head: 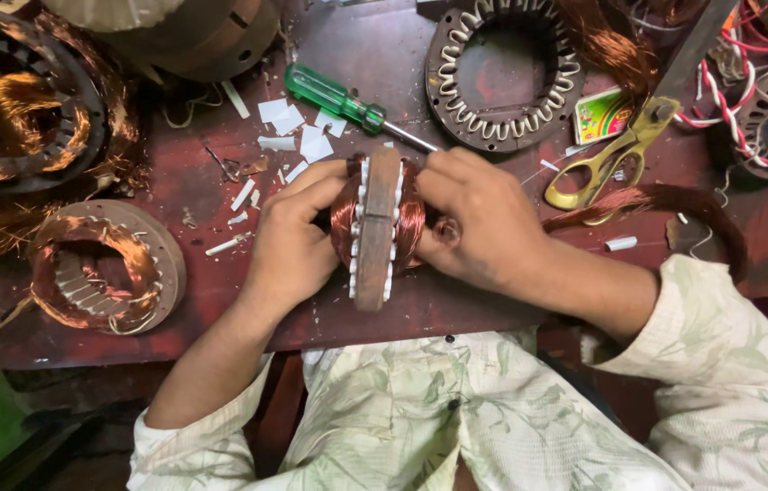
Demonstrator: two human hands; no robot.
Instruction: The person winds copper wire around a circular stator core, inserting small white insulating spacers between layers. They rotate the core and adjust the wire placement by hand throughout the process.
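Note:
A round motor stator (377, 227) stands on edge on the dark red table (193, 191), seen rim-on, with copper wire coils bulging from both faces and white insulation strips along the slots. My left hand (291, 238) grips its left side, fingers curled over the coil. From the other side, my right hand (479, 223) clasps the right coil, fingers pressing at the top near the rim.
A green-handled screwdriver (340, 99) and white paper scraps (298, 136) lie just behind the stator. An empty stator core (502, 73) sits at the back, yellow-handled scissors (607, 159) to the right. Wound stators (102, 268) and loose copper wire (2, 118) crowd the left.

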